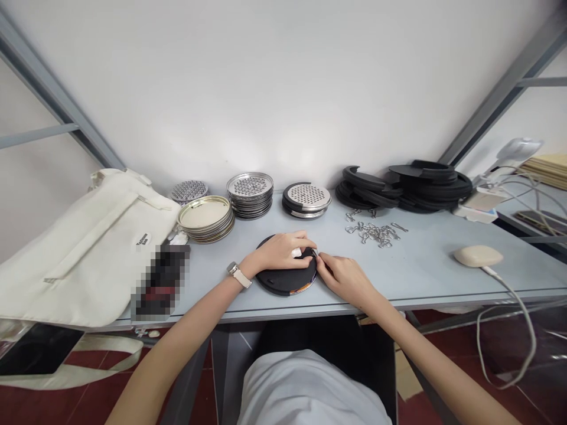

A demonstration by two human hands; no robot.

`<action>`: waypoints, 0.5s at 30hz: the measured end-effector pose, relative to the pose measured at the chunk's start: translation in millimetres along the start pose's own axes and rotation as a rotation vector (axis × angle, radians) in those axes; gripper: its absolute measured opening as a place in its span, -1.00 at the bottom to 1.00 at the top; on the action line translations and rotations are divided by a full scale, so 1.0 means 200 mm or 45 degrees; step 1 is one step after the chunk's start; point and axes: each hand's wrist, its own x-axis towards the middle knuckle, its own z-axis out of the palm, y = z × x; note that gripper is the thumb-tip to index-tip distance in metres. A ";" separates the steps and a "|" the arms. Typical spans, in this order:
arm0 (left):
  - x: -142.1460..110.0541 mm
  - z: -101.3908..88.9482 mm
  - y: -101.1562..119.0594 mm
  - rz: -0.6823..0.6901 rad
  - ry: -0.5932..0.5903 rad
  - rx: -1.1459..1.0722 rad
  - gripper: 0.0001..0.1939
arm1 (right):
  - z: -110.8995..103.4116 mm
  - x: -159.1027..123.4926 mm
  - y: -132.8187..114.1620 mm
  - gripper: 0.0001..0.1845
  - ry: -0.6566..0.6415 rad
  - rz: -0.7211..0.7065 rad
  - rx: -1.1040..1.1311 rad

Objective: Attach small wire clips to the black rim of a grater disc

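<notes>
A black round disc (283,280) lies on the table in front of me, with a shiny rim and an orange patch at its lower right. My left hand (283,251) rests across its top, fingers curled, thumb and forefinger reaching its right edge. There, a small metal clip (315,252) sits between the two hands. My right hand (343,277) pinches at this clip from the right; the fingertips partly hide it. Beyond my right hand lies a loose pile of wire clips (376,234). Behind the disc sits a perforated metal grater plate (308,195) in a black rim.
Stacked grater plates (250,200) and gold-coloured round lids (205,215) stand at the left. Black plastic rings (429,186) pile up at the back right. A white bag (97,248) covers the left end; a cream mouse-shaped device (478,256) with a cable lies right.
</notes>
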 end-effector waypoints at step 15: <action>0.00 0.00 0.00 0.009 0.005 0.013 -0.72 | 0.01 0.00 0.01 -0.63 0.022 -0.010 -0.005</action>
